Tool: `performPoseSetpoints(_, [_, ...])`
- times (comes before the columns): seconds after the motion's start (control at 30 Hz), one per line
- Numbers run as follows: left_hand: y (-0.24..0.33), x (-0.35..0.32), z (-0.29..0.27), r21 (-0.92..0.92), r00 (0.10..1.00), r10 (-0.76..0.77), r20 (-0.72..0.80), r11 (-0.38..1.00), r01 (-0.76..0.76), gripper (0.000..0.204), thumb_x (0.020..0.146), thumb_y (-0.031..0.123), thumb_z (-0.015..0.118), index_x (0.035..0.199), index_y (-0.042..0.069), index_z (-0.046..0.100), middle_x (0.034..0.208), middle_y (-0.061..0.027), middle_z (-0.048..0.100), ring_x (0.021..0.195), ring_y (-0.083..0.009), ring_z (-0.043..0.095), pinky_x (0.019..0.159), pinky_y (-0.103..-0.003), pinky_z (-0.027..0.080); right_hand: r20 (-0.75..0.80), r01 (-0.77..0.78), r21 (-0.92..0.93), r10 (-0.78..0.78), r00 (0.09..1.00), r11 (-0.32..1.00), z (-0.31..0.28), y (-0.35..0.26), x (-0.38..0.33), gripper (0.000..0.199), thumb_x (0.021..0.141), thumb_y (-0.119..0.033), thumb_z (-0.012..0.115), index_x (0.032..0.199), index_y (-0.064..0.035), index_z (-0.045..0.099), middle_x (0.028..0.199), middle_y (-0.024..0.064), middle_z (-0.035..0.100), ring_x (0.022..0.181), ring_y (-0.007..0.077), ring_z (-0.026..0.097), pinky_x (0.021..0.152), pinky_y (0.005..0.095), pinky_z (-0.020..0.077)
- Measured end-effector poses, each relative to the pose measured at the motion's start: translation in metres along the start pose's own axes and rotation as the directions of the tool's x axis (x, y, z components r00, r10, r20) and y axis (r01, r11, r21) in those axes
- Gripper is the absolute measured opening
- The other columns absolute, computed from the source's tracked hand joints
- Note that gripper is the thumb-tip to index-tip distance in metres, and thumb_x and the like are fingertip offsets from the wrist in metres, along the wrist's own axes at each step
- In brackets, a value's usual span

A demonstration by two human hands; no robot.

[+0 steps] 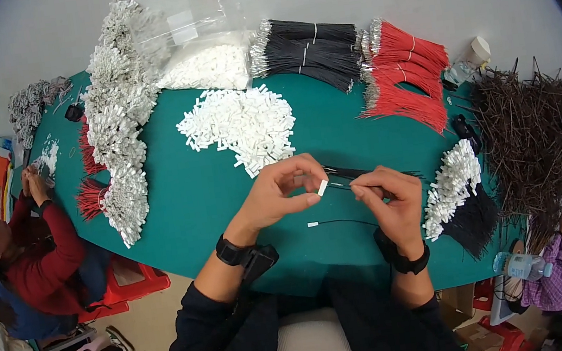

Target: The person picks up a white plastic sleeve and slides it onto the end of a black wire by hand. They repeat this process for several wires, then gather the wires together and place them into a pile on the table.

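Note:
Between thumb and forefinger, my left hand [281, 188] pinches a small white connector housing [323, 188]. Close on its right, my right hand [391, 193] holds a thin black wire [340, 185], its tip pointing at the housing; whether the two touch I cannot tell. Below the hands, a black wire with a white connector [313, 224] on its end lies on the green table. Several loose black wires [352, 172] lie just beyond my fingers. Farther off spreads a heap of loose white connector housings [246, 125].
Bundled black wires [307, 51] and red wires [409, 66] lie at the back, beside a clear bag of white housings [209, 64]. Piles of connector-ended wires stand left [118, 126] and right [454, 184]. Dark brown strands [531, 135] heap at far right. A co-worker [29, 258] sits at left.

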State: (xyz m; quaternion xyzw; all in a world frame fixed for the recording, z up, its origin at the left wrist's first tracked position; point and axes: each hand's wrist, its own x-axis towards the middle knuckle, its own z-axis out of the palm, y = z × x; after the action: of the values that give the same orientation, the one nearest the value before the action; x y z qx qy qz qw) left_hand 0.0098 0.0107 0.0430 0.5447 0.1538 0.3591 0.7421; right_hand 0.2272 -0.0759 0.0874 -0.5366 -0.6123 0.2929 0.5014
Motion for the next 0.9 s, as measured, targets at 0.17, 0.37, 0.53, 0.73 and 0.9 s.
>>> performPoseSetpoints(0.17, [-0.003,0.0,0.004,0.164,0.994,0.107,-0.023,0.981,-0.102,0.031,0.082,-0.001,0.078,0.111,0.0,0.066,0.108,-0.0086,0.061,0.092,-0.0143,0.055,0.085,-0.029,0.046,-0.03,0.021,-0.064,-0.023,0.999,0.998,0.005,-0.008,-0.002,0.007,0.084,0.003,0.076,0.09,0.002,0.075,0.072,0.0047,0.066,0.059,0.0072,0.055,0.053,0.0221,0.037])
performPoseSetpoints(0.37, [-0.009,-0.001,0.006,0.31,0.957,0.281,-0.07,0.918,-0.247,0.033,0.081,-0.005,0.077,0.111,0.0,0.066,0.11,-0.0107,0.062,0.093,-0.0153,0.056,0.085,-0.029,0.047,-0.079,0.057,-0.072,-0.063,0.995,0.996,0.009,-0.009,-0.005,0.008,0.082,0.005,0.077,0.089,0.0025,0.075,0.071,0.0049,0.066,0.059,0.0073,0.055,0.053,0.0219,0.0369])
performPoseSetpoints(0.53, [-0.016,-0.002,0.009,0.284,0.913,0.363,-0.185,0.909,-0.304,0.033,0.08,-0.006,0.077,0.111,0.001,0.067,0.11,-0.0093,0.063,0.089,-0.0137,0.056,0.081,-0.028,0.047,-0.084,0.066,-0.055,-0.07,0.994,0.996,0.013,-0.011,-0.009,0.009,0.082,0.007,0.076,0.089,0.0032,0.075,0.071,0.0051,0.067,0.059,0.0073,0.056,0.052,0.0218,0.0373])
performPoseSetpoints(0.73, [-0.017,-0.003,0.011,0.297,0.897,0.387,-0.212,0.9,-0.318,0.034,0.079,-0.007,0.077,0.111,0.001,0.068,0.11,-0.0082,0.063,0.087,-0.0125,0.057,0.08,-0.027,0.048,-0.082,0.054,-0.036,-0.056,0.995,0.998,0.019,-0.012,-0.009,0.009,0.081,0.008,0.076,0.089,0.0034,0.075,0.072,0.0054,0.067,0.058,0.0071,0.056,0.052,0.0219,0.0373])
performPoseSetpoints(0.9, [-0.014,-0.005,0.015,0.306,0.9,0.378,-0.218,0.902,-0.305,0.031,0.081,-0.008,0.075,0.11,-0.002,0.065,0.106,-0.0128,0.064,0.091,-0.0163,0.058,0.082,-0.029,0.048,-0.101,0.052,-0.031,-0.055,0.993,0.998,0.023,-0.013,-0.009,0.009,0.081,0.008,0.076,0.089,0.0031,0.074,0.071,0.0049,0.066,0.058,0.0073,0.054,0.052,0.0222,0.037])
